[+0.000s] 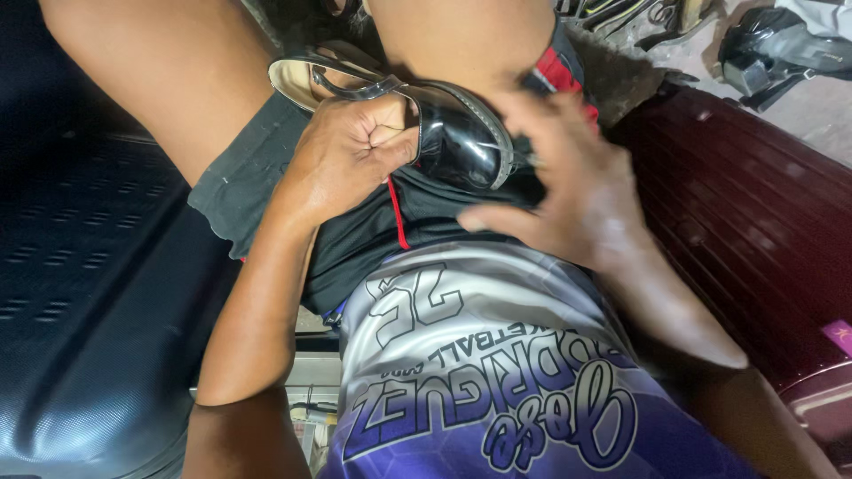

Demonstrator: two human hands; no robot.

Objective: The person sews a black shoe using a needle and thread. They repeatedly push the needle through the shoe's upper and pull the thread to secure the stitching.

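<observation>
Here, the left hand (355,146) was clenched into a fist around the edge of a glossy black shoe (453,133) resting on the lap, pale insole and strap showing just above the knuckles. Right of that grip, the right hand (568,191) hovered blurred, fingers spread wide, holding nothing. A dark red ribbed case (754,222) sat farther right.

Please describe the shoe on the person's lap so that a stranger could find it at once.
Look at the person's lap, between the two bare thighs. The glossy black shoe lies there, gripped by the left hand, beside the right hand. Its mirror shine and pale sole edge separate it from the matte black shorts.
</observation>
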